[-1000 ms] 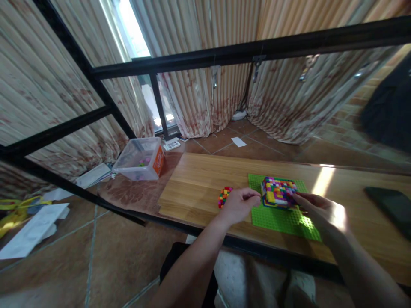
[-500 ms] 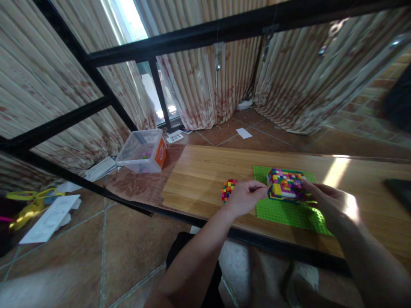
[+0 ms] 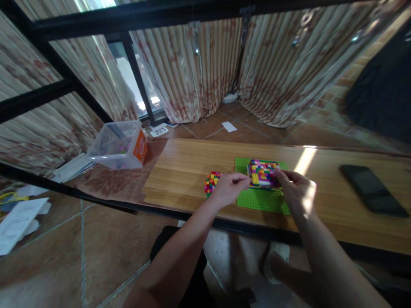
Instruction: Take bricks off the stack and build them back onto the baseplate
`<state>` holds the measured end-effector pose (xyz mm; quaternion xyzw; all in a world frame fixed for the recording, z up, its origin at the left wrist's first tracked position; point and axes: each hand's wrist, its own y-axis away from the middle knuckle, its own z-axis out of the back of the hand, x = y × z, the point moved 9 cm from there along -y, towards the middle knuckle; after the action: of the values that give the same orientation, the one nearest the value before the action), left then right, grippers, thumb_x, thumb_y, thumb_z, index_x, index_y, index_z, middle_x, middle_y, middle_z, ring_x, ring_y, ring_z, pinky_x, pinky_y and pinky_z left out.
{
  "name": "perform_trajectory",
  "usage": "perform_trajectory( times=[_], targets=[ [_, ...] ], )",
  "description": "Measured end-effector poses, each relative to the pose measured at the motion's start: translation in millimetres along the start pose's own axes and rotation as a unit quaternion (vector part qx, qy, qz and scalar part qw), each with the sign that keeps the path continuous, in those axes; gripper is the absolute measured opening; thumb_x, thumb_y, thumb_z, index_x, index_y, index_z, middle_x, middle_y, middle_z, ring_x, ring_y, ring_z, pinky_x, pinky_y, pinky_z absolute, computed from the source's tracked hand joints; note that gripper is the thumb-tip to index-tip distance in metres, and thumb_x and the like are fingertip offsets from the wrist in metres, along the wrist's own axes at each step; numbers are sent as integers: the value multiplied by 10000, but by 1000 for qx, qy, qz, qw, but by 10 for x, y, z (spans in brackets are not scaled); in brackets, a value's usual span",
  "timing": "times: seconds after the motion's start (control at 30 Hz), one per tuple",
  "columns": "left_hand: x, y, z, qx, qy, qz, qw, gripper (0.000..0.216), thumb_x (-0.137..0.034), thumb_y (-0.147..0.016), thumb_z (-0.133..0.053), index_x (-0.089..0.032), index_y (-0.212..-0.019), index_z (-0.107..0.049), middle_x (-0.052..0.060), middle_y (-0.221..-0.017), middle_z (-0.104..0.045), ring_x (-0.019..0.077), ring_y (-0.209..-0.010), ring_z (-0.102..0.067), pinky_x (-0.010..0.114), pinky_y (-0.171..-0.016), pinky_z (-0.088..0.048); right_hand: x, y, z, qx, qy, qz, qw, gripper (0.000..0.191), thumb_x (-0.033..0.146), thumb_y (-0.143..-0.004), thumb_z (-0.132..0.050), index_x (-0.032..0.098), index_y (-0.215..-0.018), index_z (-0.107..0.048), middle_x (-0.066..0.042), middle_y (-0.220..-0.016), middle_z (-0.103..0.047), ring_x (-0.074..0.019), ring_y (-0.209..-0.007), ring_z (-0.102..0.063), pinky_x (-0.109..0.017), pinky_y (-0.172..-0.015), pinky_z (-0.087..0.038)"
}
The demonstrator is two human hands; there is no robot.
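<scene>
A block built of many-coloured toy bricks (image 3: 263,172) sits on a green studded baseplate (image 3: 261,201). At its left end is my left hand (image 3: 228,188), thumb and forefinger pinched together; whatever is between the fingertips is too small to make out. My right hand (image 3: 297,190) grips the block's right end, its fingers curled against the side and partly hiding it. Just left of my left hand lies a pile of small loose bricks (image 3: 212,182) in mixed colours, partly covered by that hand.
All this rests on a long wooden table (image 3: 180,171). A dark phone (image 3: 372,190) lies at the right. A clear plastic box (image 3: 112,145) with an orange label and a few pieces inside stands at the left end. Striped curtains (image 3: 218,68) hang behind a black metal frame (image 3: 141,17).
My view has swung right, so the table things appear further left and the whole phone shows. Both hands stay at the block's two ends.
</scene>
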<state>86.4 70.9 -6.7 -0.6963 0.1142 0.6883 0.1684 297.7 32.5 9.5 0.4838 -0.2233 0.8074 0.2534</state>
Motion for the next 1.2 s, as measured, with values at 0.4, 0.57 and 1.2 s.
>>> perform_trajectory(
  times=[0.4,0.57,1.2],
  targets=[
    [-29,46,-11,-9,43,20,999,174,-282,-781,-654,-165,-876,-741,24,-749,-703,126,-679,-605,263,-680,-470,306,234,202,-85,59,115,988,415,527,-804,-570,174,-961,-722,-96,-877,-714,-168,-656,-623,-292,-593,-488],
    [-31,86,-50,-6,151,70,986,193,-269,-731,-711,-153,-885,-715,14,-772,-692,107,-664,-607,272,-727,-481,615,726,-161,65,10,208,976,296,420,-877,-521,216,-1006,-693,-69,-995,-694,-164,-786,-642,-309,-720,-520],
    [-41,45,93,-46,70,56,995,212,-252,-759,-666,-141,-939,-681,23,-792,-689,99,-653,-611,240,-672,-478,42,279,308,42,-39,69,996,343,485,-746,-662,158,-832,-721,-87,-805,-717,-214,-740,-653,-363,-712,-510]
  ],
)
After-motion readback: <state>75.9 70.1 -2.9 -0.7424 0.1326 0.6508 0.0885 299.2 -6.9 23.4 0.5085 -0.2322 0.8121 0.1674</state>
